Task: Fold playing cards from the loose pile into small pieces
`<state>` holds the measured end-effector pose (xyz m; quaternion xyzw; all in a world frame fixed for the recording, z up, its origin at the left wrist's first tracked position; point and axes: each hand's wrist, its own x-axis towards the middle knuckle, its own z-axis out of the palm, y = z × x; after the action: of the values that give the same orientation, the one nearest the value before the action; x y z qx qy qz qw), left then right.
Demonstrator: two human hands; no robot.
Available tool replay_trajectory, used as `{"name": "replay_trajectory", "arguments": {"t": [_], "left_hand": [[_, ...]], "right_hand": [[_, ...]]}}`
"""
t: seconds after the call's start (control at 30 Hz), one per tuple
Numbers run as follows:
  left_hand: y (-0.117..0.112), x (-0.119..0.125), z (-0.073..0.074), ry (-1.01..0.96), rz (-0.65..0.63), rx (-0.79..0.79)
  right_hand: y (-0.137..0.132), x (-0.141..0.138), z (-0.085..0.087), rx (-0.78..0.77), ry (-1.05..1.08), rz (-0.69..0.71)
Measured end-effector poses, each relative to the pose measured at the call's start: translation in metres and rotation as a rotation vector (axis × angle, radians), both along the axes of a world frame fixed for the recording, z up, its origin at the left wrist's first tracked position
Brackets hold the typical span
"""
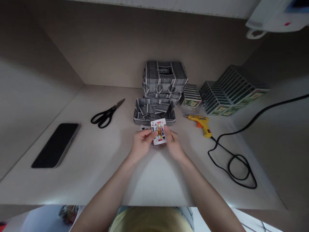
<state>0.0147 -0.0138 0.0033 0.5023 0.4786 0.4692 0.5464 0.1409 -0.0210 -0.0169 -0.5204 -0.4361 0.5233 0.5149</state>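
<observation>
A jack of clubs playing card (pixel 159 136) is held face up above the table, gripped at both sides. My left hand (pixel 142 141) pinches its left edge, thumb across the front. On the right edge, my right hand (pixel 174 143) closes with its thumb along the side. Whether more cards lie behind it I cannot tell. Part of another card (pixel 143 128) shows just beyond my left fingers. Right behind the hands stands an open box made of patterned playing cards (pixel 136 120), with several small folded card pieces (pixel 158 109) inside.
Stacked card-made boxes (pixel 151 74) stand behind the open box. Packs of cards (pixel 218 98) sit at the back right. A yellow glue gun (pixel 202 124) with a looping black cord (pixel 241 184) lies right; black scissors (pixel 106 115) and a phone (pixel 56 145) lie left.
</observation>
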Motion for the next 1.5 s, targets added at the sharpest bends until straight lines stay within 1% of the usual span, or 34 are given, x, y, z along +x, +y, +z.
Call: {"name": "replay_trajectory", "arguments": {"t": [0.07,0.13,0.23,0.33,0.4,0.53,0.63,0.73,0.8,0.9,1.0,1.07,1.17,1.3,1.4,1.5], "left_hand": [[0.000,-0.001,-0.005,0.093,0.017,0.051],[0.000,-0.002,-0.009,0.193,0.027,0.097],[0.001,-0.004,-0.010,0.298,0.043,0.162],[0.001,-0.005,-0.009,0.332,0.058,0.201],[0.000,-0.003,-0.008,0.288,0.055,0.184],[-0.003,0.004,-0.009,0.040,0.026,0.033],[-0.003,0.007,-0.006,-0.084,0.069,-0.034],[-0.004,0.008,-0.001,-0.103,0.086,-0.053],[-0.004,0.008,0.000,-0.094,0.082,-0.062],[-0.003,0.007,-0.001,-0.076,0.100,-0.047],[-0.001,0.007,-0.004,-0.084,0.126,0.011],[0.000,0.008,-0.003,-0.117,0.130,0.013],[0.000,0.007,-0.002,-0.172,0.121,-0.027],[0.001,0.006,-0.003,-0.135,0.132,0.017],[0.001,0.004,-0.005,-0.126,0.130,0.042],[0.001,0.004,-0.004,-0.150,0.133,0.028]], "right_hand": [[-0.001,0.000,0.000,0.057,-0.159,-0.020],[-0.001,0.000,-0.001,0.126,-0.299,-0.070],[-0.002,-0.002,-0.004,0.196,-0.434,-0.153],[-0.003,-0.003,-0.002,0.203,-0.512,-0.170],[-0.004,-0.004,0.001,0.195,-0.526,-0.155],[-0.007,-0.005,0.007,0.193,-0.416,-0.089],[-0.009,-0.005,0.008,0.168,-0.349,-0.012],[-0.010,-0.005,0.008,0.143,-0.250,0.027],[-0.009,-0.004,0.009,0.148,-0.162,-0.006],[-0.006,-0.003,0.013,0.137,0.006,-0.065],[-0.004,-0.002,0.014,0.098,0.126,-0.059],[-0.003,-0.003,0.013,0.092,0.133,-0.040],[-0.003,-0.003,0.009,0.112,0.108,-0.027],[-0.003,-0.003,0.005,0.138,0.071,-0.011],[-0.004,-0.003,0.006,0.139,0.067,-0.003],[-0.005,-0.004,0.009,0.124,0.076,-0.006]]}}
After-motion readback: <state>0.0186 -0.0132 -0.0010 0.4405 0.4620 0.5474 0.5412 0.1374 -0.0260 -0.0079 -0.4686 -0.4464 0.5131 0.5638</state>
